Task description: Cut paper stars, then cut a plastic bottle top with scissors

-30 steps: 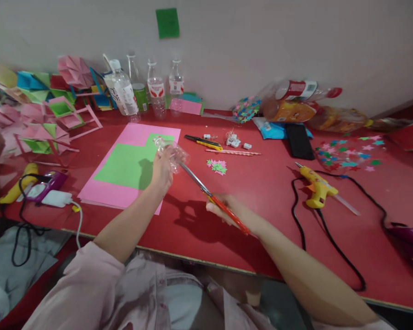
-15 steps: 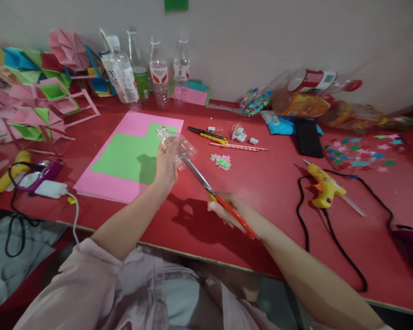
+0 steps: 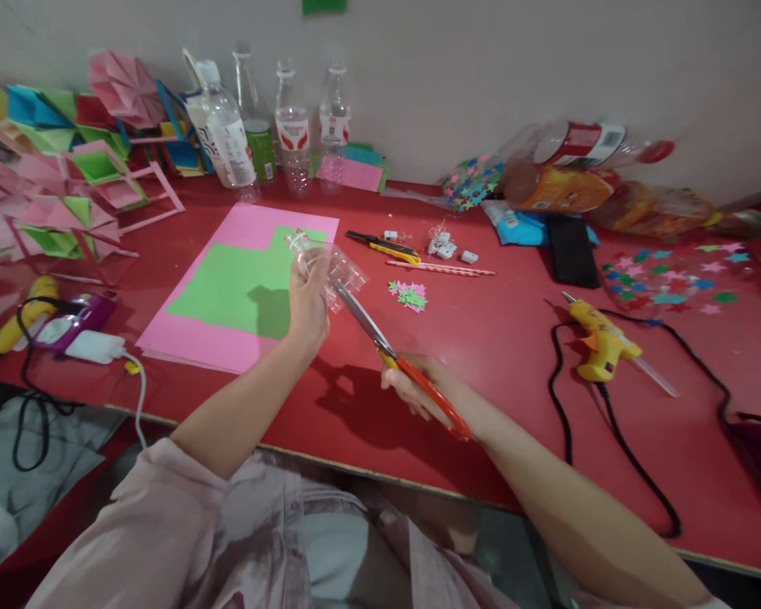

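Note:
My left hand [image 3: 310, 296] is closed around a clear plastic bottle piece [image 3: 346, 275], its neck pointing up and left and its cut side to the right. Scissors [image 3: 371, 328] with red and yellow handles are gripped in my right hand [image 3: 422, 381]. Their blades reach up to the left, with the tips at the plastic's lower edge; whether the plastic lies between the blades I cannot tell. Behind my left hand lie a green sheet [image 3: 234, 283] and pink sheets [image 3: 171, 338]. Small paper stars [image 3: 409, 295] are heaped to the right of the plastic.
A yellow cutter [image 3: 386, 248], a striped pencil [image 3: 440, 268] and white pieces [image 3: 442, 245] lie beyond my hands. At right are a glue gun [image 3: 605, 338] with a cord and a black phone [image 3: 572, 251]. Bottles [image 3: 292, 127] stand along the wall; paper models [image 3: 69, 224] fill the left.
My hands, the bottle piece and the scissors stay nearly where they were. The scissor blades look slightly changed in angle. The view has shifted a little.

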The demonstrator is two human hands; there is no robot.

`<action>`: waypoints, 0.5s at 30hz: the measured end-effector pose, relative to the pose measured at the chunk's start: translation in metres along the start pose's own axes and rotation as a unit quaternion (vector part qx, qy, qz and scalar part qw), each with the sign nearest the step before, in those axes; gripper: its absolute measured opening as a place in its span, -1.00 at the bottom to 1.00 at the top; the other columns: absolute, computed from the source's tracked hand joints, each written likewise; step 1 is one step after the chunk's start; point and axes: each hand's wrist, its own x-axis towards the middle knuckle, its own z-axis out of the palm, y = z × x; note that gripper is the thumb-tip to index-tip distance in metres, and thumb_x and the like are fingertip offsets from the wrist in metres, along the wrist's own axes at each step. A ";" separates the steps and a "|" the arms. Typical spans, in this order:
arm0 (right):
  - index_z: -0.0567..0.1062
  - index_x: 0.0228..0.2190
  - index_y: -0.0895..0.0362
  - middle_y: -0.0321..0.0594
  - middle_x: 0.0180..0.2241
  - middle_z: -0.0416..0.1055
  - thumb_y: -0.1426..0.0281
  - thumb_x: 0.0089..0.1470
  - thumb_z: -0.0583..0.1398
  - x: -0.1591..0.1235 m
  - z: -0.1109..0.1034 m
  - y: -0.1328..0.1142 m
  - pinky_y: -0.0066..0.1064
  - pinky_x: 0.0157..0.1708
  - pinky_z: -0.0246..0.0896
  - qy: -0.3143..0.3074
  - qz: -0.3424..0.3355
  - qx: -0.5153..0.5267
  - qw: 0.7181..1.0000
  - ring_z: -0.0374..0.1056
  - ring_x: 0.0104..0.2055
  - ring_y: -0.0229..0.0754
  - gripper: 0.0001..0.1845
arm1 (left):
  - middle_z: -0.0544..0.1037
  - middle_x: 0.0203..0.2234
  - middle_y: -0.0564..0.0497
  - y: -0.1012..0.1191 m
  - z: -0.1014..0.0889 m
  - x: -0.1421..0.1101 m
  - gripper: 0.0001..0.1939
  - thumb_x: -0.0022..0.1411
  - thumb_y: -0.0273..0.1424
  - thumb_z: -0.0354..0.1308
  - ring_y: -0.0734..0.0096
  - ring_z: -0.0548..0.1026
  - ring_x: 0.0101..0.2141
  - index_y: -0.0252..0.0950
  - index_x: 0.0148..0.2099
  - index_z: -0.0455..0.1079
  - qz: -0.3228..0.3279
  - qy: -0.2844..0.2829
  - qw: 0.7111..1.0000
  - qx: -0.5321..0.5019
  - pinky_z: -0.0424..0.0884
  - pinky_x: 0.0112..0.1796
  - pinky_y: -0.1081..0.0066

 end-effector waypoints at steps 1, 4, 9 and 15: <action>0.30 -0.51 0.09 -0.51 -0.75 0.06 -0.33 -0.06 0.06 0.000 0.000 0.000 -0.45 -0.67 -0.04 0.001 -0.001 0.000 1.000 0.06 -0.73 -0.38 -0.30 | 0.43 -0.47 0.10 0.000 0.000 0.000 -0.88 0.17 -0.39 0.23 0.53 0.45 -0.45 -0.22 -0.31 0.31 0.003 0.000 1.000 -0.002 0.46 -0.29 0.43; 0.31 -0.50 0.09 -0.50 -0.74 0.08 -0.32 -0.06 0.06 -0.001 0.000 -0.001 -0.45 -0.66 -0.03 0.003 0.001 0.002 1.000 0.06 -0.73 -0.38 -0.31 | 0.44 -0.47 0.10 0.000 -0.001 0.001 -0.89 0.18 -0.41 0.22 0.55 0.45 -0.46 -0.22 -0.32 0.31 0.013 -0.003 1.000 -0.004 0.46 -0.33 0.46; 0.31 -0.50 0.09 -0.52 -0.75 0.06 -0.31 -0.06 0.08 -0.001 0.000 0.000 -0.44 -0.65 -0.02 0.001 0.000 0.008 1.000 0.06 -0.73 -0.38 -0.32 | 0.47 -0.46 0.10 0.000 -0.002 0.002 -0.92 0.21 -0.40 0.19 0.52 0.48 -0.45 -0.21 -0.30 0.32 0.017 -0.011 1.000 0.006 0.48 -0.25 0.40; 0.29 -0.50 0.09 -0.52 -0.75 0.06 -0.34 -0.09 0.06 0.001 0.001 0.002 -0.44 -0.66 0.00 0.008 0.004 0.012 1.000 0.05 -0.74 -0.39 -0.29 | 0.44 -0.49 0.11 -0.001 -0.001 0.001 -0.93 0.22 -0.40 0.17 0.52 0.46 -0.48 -0.20 -0.30 0.31 0.025 -0.011 1.000 0.014 0.48 -0.22 0.37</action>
